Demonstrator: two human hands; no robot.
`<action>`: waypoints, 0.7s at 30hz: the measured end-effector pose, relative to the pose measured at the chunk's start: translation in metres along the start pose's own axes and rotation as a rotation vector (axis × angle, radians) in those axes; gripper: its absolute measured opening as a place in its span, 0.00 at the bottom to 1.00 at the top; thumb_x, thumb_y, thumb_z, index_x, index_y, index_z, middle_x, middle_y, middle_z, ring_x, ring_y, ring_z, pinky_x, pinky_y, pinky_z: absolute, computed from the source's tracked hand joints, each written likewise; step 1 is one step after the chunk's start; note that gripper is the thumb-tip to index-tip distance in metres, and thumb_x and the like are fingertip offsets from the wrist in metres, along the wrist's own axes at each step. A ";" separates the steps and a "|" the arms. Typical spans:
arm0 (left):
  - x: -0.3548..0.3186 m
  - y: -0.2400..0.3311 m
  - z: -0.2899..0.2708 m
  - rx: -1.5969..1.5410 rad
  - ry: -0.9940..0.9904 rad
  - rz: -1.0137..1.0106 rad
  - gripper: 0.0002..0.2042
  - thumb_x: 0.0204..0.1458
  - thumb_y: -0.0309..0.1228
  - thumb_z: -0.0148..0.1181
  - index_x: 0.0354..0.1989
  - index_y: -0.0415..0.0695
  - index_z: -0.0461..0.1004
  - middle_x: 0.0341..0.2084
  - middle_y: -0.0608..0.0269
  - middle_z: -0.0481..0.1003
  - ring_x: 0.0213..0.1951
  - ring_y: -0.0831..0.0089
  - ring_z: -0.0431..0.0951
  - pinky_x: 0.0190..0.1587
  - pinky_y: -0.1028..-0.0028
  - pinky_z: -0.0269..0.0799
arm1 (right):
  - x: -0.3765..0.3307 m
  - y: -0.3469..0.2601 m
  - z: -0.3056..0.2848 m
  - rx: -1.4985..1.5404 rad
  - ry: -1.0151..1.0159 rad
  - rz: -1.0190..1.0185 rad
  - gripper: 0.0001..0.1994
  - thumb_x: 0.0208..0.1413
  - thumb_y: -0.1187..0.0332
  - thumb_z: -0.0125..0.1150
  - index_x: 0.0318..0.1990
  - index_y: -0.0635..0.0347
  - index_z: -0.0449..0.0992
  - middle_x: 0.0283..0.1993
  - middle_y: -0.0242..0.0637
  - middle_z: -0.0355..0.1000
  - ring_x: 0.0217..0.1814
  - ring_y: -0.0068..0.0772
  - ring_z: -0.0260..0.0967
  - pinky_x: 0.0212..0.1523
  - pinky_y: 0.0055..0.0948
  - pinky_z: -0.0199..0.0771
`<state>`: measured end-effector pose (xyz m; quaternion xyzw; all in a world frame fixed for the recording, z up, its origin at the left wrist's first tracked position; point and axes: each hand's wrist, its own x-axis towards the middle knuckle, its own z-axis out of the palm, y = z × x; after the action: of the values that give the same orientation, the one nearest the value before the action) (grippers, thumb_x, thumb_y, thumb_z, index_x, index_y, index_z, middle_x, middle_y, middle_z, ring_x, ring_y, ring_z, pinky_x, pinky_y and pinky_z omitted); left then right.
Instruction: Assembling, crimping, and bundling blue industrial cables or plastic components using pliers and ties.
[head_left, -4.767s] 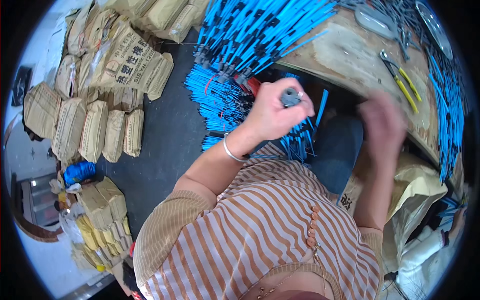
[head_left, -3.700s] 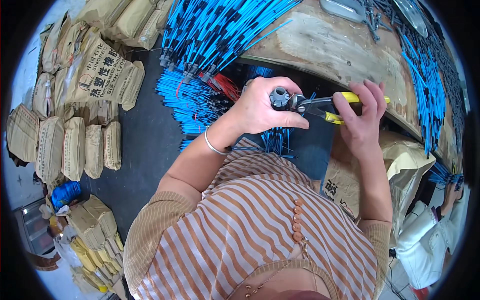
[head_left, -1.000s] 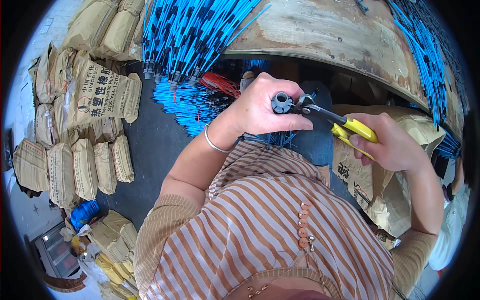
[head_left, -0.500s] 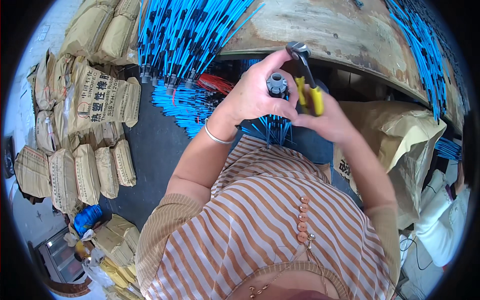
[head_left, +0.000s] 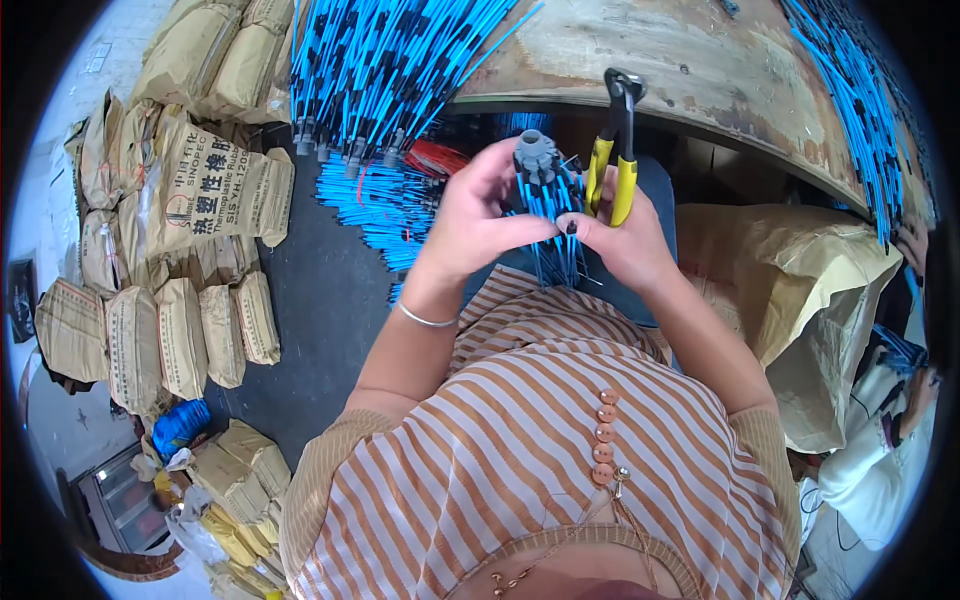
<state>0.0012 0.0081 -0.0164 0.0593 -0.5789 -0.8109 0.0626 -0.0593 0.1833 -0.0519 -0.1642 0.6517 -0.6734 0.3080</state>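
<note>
My left hand point(head_left: 475, 215) is curled round the side of a bundle of blue rods with black sleeves point(head_left: 548, 205). A grey ribbed round fitting point(head_left: 536, 150) with a hole caps the bundle's upper end. My right hand point(head_left: 632, 240) holds end-cutting pincers point(head_left: 612, 150) by their yellow handles, the metal head pointing up beyond the fitting. Between the two thumbs, near the right thumb tip, sits a small black piece point(head_left: 570, 226). The bundle's lower end hangs over my lap; the left fingertips are partly hidden behind it.
Large piles of blue rods point(head_left: 390, 60) lie on the wooden table point(head_left: 640, 50) and below its edge point(head_left: 375, 205). Paper sacks point(head_left: 215, 185) are stacked at left. An open brown paper bag point(head_left: 790, 270) stands at right, beyond it a co-worker's white sleeve point(head_left: 870, 480).
The pincers have swung upright and away from the fitting. My left hand has shifted lower and left, exposing the fitting and rods. A co-worker's hands have come into view at the right edge.
</note>
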 end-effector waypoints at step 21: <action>0.010 0.008 -0.011 0.146 -0.273 0.295 0.15 0.39 0.22 0.62 0.39 0.37 0.71 0.32 0.55 0.74 0.35 0.67 0.73 0.43 0.69 0.69 | -0.002 -0.045 0.012 -0.349 0.274 -0.509 0.23 0.42 0.69 0.69 0.46 0.64 0.67 0.34 0.37 0.71 0.32 0.32 0.69 0.35 0.27 0.70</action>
<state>-0.0065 -0.0063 -0.0129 -0.1321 -0.6417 -0.7492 0.0969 -0.0590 0.1734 -0.0063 -0.2800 0.7306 -0.6227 0.0070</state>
